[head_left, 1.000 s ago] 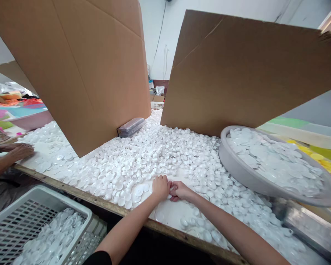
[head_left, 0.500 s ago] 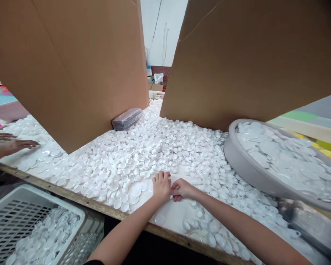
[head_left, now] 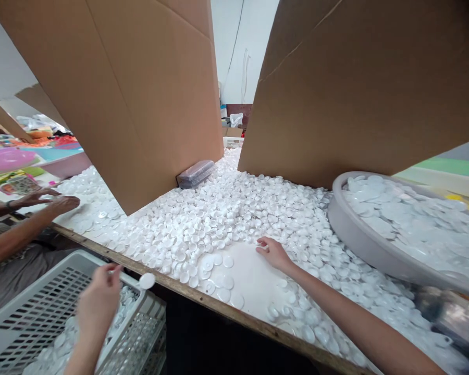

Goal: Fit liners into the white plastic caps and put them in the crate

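Over the plastic basket [head_left: 72, 271] at the lower left is my left hand [head_left: 97, 299], its fingers curled together and slightly blurred; I cannot make out anything in them. A flat white disc [head_left: 147, 281] shows to the right of that hand, at the basket's corner and apart from the fingers. My right hand [head_left: 275, 254] is low over the tabletop, thumb and fingers slightly apart, with nothing visible between them. Beyond it spreads a thick layer of small round white plastic pieces [head_left: 234, 208]. A few flat white discs [head_left: 223, 282] lie to its left.
Two big cardboard panels [head_left: 156, 104] stand on the table. A grey tub [head_left: 352, 239] of white discs is at the right. A clear plastic box [head_left: 197, 173] leans by the left panel. Another person's hands [head_left: 58, 204] are at the far left. A wooden edge [head_left: 203, 299] borders the table.
My left hand has moved from beside my right hand to over the basket at the left. My right hand's fingers have parted. The view has shifted left.
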`<control>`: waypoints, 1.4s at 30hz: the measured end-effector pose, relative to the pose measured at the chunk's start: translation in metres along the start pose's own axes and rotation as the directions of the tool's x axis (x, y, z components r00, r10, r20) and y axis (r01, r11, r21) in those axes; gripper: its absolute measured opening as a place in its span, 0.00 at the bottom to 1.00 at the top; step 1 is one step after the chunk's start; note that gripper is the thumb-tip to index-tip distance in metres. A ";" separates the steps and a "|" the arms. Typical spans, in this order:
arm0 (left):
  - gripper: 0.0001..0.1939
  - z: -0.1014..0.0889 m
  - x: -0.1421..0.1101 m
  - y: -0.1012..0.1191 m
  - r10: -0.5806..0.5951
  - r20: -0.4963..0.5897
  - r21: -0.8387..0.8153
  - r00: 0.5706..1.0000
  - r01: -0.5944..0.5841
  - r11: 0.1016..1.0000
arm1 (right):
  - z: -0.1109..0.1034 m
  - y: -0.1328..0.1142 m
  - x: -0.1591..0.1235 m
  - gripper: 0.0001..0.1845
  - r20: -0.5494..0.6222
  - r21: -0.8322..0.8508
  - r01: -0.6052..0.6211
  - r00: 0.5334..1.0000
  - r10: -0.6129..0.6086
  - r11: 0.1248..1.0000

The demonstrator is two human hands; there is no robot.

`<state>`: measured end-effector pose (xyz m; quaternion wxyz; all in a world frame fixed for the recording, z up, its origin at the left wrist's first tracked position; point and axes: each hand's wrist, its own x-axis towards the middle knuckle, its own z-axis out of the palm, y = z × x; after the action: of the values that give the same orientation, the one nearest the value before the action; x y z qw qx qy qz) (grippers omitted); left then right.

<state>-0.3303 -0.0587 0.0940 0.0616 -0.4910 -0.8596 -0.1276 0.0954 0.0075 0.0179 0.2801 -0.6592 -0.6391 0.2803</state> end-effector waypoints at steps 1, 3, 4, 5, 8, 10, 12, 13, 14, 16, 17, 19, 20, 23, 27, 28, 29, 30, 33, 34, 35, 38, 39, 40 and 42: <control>0.18 -0.009 0.009 -0.023 -0.099 -0.005 0.116 0.995 0.098 0.988 | 0.003 0.009 0.005 0.15 -0.088 -0.053 0.003 0.996 -0.008 0.999; 0.16 -0.016 0.012 -0.039 -0.141 -0.083 0.197 0.987 0.155 0.968 | 0.012 0.022 0.015 0.15 -0.172 -0.107 -0.018 0.985 -0.001 0.994; 0.15 -0.014 0.007 -0.031 -0.070 -0.100 0.142 0.993 0.084 0.986 | 0.017 0.025 0.019 0.16 -0.191 -0.118 -0.037 0.982 0.014 0.992; 0.15 -0.008 -0.002 -0.014 0.049 -0.103 0.040 0.994 -0.045 0.998 | 0.022 0.024 0.021 0.16 -0.205 -0.124 -0.060 0.978 0.033 0.991; 0.13 0.026 -0.038 0.069 0.499 0.027 -0.351 0.866 -0.459 0.816 | 0.029 0.012 0.025 0.16 -0.221 -0.144 -0.126 0.971 0.092 0.981; 0.12 0.051 -0.060 0.127 0.682 0.131 -0.454 0.720 -0.568 0.687 | 0.026 0.001 0.022 0.15 -0.177 -0.178 -0.103 0.982 0.071 0.979; 0.15 0.070 -0.076 0.169 0.737 0.191 -0.423 0.648 -0.624 0.657 | 0.019 -0.009 0.014 0.14 -0.054 -0.236 0.008 0.998 -0.022 0.972; 0.16 0.076 -0.080 0.182 0.736 0.219 -0.381 0.641 -0.638 0.669 | 0.017 -0.013 0.007 0.13 0.030 -0.267 0.082 0.997 -0.077 0.960; 0.17 0.080 -0.083 0.191 0.724 0.241 -0.340 0.647 -0.642 0.687 | 0.014 -0.016 0.001 0.14 0.115 -0.292 0.151 0.986 -0.122 0.944; 0.16 0.086 -0.082 0.198 0.705 0.265 -0.314 0.657 -0.633 0.708 | 0.012 -0.018 -0.013 0.14 0.248 -0.313 0.238 0.955 -0.163 0.919; 0.14 0.087 -0.080 0.199 0.708 0.270 -0.348 0.652 -0.620 0.703 | 0.012 -0.018 -0.019 0.15 0.284 -0.307 0.253 0.944 -0.166 0.917; 0.10 0.087 -0.076 0.197 0.729 0.275 -0.503 0.627 -0.552 0.665 | 0.011 -0.016 -0.026 0.21 0.308 -0.251 0.236 0.939 -0.154 0.939; 0.09 0.087 -0.075 0.197 0.742 0.285 -0.604 0.607 -0.487 0.631 | 0.009 -0.014 -0.028 0.26 0.312 -0.204 0.197 0.942 -0.127 0.959; 0.10 0.088 -0.079 0.204 0.760 0.340 -0.828 0.554 -0.206 0.521 | 0.004 -0.007 -0.027 0.37 0.365 -0.010 -0.008 0.931 0.011 1.000; 0.10 0.099 -0.098 0.229 0.708 0.446 -0.846 0.547 0.000 0.533 | 0.002 -0.003 -0.025 0.33 0.480 0.258 -0.225 0.874 0.078 0.940; 0.08 0.103 -0.102 0.234 0.693 0.472 -0.829 0.544 0.006 0.559 | 0.004 -0.002 -0.025 0.29 0.492 0.316 -0.266 0.866 0.082 0.911; 0.07 0.108 -0.105 0.239 0.682 0.494 -0.812 0.539 0.005 0.584 | 0.006 -0.002 -0.026 0.24 0.499 0.364 -0.308 0.861 0.095 0.879; 0.07 0.111 -0.108 0.243 0.672 0.511 -0.796 0.536 0.001 0.605 | 0.008 -0.002 -0.026 0.19 0.501 0.400 -0.354 0.857 0.122 0.845; 0.06 0.119 -0.111 0.244 0.666 0.546 -0.771 0.508 -0.006 0.637 | 0.016 0.000 -0.026 0.11 0.475 0.450 -0.465 0.848 0.236 0.762; 0.06 0.120 -0.111 0.243 0.662 0.564 -0.765 0.494 0.010 0.644 | 0.018 0.002 -0.026 0.09 0.457 0.458 -0.478 0.850 0.262 0.750; 0.07 0.120 -0.110 0.241 0.654 0.583 -0.758 0.482 0.033 0.651 | 0.020 0.002 -0.025 0.09 0.437 0.460 -0.484 0.853 0.284 0.745; 0.09 0.115 -0.108 0.239 0.635 0.628 -0.721 0.450 0.031 0.692 | 0.022 0.001 -0.022 0.08 0.414 0.408 -0.499 0.848 0.332 0.765; 0.10 0.113 -0.107 0.240 0.632 0.633 -0.701 0.448 -0.016 0.713 | 0.021 -0.001 -0.020 0.07 0.417 0.375 -0.505 0.841 0.345 0.778; 0.10 0.110 -0.105 0.242 0.629 0.634 -0.676 0.450 -0.073 0.733 | 0.020 -0.003 -0.019 0.07 0.423 0.339 -0.508 0.834 0.354 0.791; 0.13 0.104 -0.103 0.250 0.614 0.623 -0.626 0.485 -0.162 0.763 | 0.018 -0.008 -0.016 0.07 0.440 0.287 -0.508 0.823 0.359 0.812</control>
<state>-0.0613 0.0064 0.0101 -0.4290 -0.6798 -0.5886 -0.0859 0.0765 -0.0082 0.0121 0.2091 -0.6557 -0.4397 0.5771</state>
